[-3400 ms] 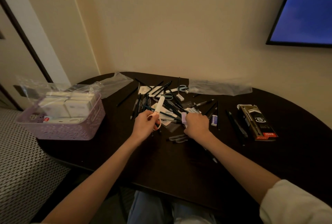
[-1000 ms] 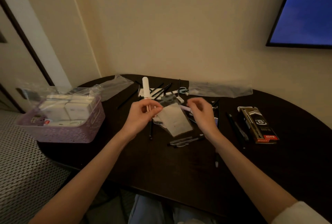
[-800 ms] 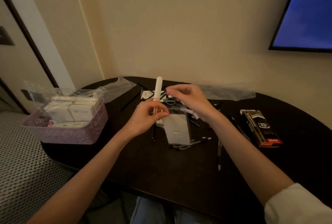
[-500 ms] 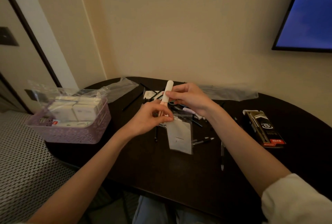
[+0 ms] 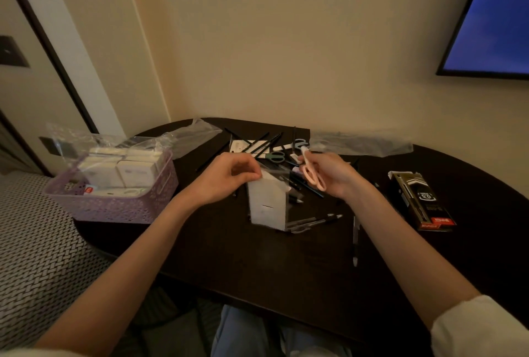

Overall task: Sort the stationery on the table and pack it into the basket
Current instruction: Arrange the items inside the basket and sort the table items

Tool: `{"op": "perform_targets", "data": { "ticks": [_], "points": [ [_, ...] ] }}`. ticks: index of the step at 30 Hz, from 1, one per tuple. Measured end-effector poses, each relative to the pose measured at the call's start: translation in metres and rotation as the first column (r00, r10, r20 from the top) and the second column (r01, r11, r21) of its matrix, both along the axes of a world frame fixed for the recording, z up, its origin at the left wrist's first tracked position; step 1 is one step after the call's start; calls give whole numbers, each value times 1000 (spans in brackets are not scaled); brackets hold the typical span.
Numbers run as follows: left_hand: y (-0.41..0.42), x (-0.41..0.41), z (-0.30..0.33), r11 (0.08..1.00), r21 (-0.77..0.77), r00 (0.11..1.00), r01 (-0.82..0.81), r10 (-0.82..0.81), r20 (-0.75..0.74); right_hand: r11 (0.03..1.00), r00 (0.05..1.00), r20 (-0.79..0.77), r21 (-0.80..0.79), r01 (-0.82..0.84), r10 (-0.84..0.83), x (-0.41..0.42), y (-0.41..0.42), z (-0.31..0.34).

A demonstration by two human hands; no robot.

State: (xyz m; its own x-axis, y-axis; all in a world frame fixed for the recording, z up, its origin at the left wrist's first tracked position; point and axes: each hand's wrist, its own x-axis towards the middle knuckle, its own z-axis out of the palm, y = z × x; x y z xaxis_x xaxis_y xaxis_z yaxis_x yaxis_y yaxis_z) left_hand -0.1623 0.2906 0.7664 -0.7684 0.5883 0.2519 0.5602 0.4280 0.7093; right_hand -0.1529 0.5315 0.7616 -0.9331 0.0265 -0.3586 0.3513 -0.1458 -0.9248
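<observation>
Head view: lilac basket (image 5: 114,207) holds bagged white boxes (image 5: 120,169).

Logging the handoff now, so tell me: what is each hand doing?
Left hand: pinching the clear bag by its top.
Right hand: holding the pink scissors.

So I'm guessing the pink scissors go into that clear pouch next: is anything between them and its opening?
Nothing visible. The right hand holds the pink scissors just right of the clear pouch, whose top the left hand pinches; only open air lies between.
</observation>
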Motion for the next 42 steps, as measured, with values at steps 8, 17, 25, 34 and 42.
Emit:
{"op": "perform_targets", "data": {
  "ticks": [8, 17, 25, 34, 42],
  "points": [
    [0, -9, -5, 977, -190, 995, 97, -94, 24, 888, 946, 56, 332, -319, 319, 21, 10, -7],
    [6, -13, -20, 951, -227, 973, 208, -178, 149, 922, 976, -138, 373, -107, 169, 27, 13, -14],
    [6, -12, -25, 941, -257, 966, 219, -174, 189, 902, 971, -165, 421, -92, 175, 21, 21, -17],
    [16, -10, -26, 942, -258, 966, 213, -162, 202, 832, 941, -159, 527, -174, 297, 20, 10, -4],
    [24, -7, -30, 978, -178, 983, 113, -83, 165, 695, 897, -178, 697, -176, 406, 13, -9, 6]
  ]
}}
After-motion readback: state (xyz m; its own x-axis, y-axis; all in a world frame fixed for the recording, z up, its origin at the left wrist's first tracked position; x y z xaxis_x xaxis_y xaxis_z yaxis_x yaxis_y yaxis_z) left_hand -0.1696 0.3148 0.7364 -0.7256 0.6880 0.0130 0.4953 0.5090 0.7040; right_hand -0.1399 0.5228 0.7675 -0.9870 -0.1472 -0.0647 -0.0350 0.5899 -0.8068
